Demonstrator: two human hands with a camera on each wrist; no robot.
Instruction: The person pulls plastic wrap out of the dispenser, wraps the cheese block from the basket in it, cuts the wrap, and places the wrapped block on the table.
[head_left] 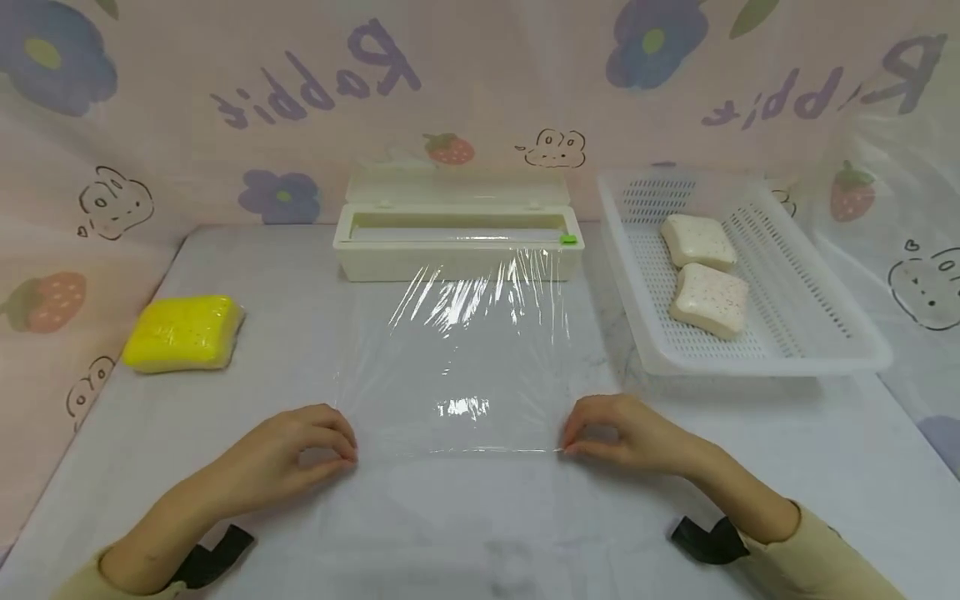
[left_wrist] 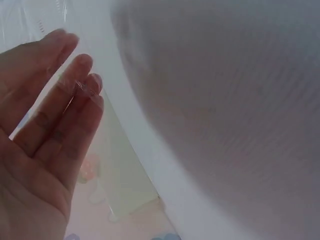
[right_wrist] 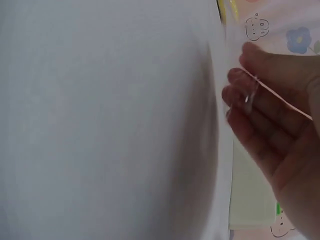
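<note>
You have the wide sheet of clear plastic film (head_left: 461, 362) straight ahead of you, running back from your hands to the long, cream plastic dispenser box (head_left: 457, 265) near the far edge of the bench (head_left: 465, 533). Your left hand (head_left: 288, 450) pinches its near left corner and your right hand (head_left: 633, 435) pinches its near right corner, thumb against fingers, so its near edge spans the gap between them almost parallel to that far edge. The box's long axis runs the same way, across your line of reach, and its lid stands open at the back. Seen from above, your two hands look about level in their distance from it. The small bright-green slider (head_left: 568, 240) is the lopsided part: it sits at the right end of the box's front rim, beyond your right hand and much nearer to it than to your left. You can't tell how high the film hangs over the bench. Toward the left edge lies a yellow, rounded block (head_left: 182, 333); toward the right edge stands a white perforated plastic basket (head_left: 765, 367), well clear of the film's side.
</note>
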